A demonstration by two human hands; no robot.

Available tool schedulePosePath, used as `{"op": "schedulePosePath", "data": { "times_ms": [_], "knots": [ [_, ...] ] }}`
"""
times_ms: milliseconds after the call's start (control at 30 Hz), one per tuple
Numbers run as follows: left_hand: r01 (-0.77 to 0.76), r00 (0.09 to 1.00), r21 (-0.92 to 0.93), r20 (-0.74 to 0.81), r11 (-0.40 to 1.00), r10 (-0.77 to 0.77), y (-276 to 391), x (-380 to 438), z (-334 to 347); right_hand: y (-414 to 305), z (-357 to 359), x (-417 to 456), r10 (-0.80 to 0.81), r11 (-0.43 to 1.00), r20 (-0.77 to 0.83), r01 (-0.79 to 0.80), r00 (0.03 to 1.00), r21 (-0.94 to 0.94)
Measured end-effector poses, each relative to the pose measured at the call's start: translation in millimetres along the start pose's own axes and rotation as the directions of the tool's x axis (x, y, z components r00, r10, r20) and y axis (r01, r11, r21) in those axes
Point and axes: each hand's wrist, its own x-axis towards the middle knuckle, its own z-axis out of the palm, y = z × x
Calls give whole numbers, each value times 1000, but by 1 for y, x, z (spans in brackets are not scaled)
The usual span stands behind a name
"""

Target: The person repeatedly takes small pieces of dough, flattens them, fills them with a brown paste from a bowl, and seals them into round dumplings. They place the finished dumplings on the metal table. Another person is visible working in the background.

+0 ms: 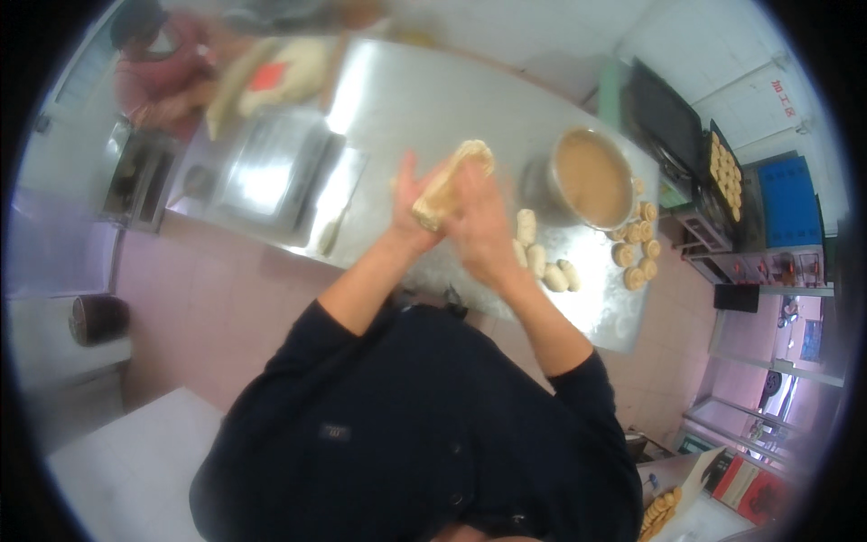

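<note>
An elongated piece of dough (443, 190) lies between my two hands, above the steel table. My left hand (414, 203) is under and beside it, with the thumb spread away. Across the dough's other side lies my right hand (479, 220), slightly blurred, its fingers against the surface. Several short dough rolls (557, 276) rest on the table just right of my right hand. Beyond them stands a metal bowl (593, 179) filled with a light brown mixture. Several round coiled dough pieces (634, 254) sit beside the bowl, near the table's right end.
A scraper or knife (332, 234) lies on the steel table (399, 88), near a metal tray or lid (271, 169). At the upper left, another person (159, 81) is beside a large dough mass (298, 74). An open griddle (728, 176) holding round pieces stands at right.
</note>
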Motion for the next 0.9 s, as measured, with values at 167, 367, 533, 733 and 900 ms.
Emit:
{"op": "schedulePosePath", "data": {
  "times_ms": [167,367,533,733,900],
  "knots": [
    [-24,997,81,-68,996,29,4,4,4,-36,-19,-15,-100,962,100,71,990,265],
    [57,996,-42,71,997,-54,-2,5,9,13,-23,14,56,993,-32,-52,998,110],
    [39,999,14,-29,999,-39,2,3,9,-6,-28,-8,-285,920,178,217,942,325],
    [58,990,-154,139,986,-36,7,7,0,0,-10,5,13,998,-19,-14,1000,-54],
    [-93,993,1,-76,996,92,13,19,0,-37,-17,-9,-66,954,55,47,996,295]
  ]
}}
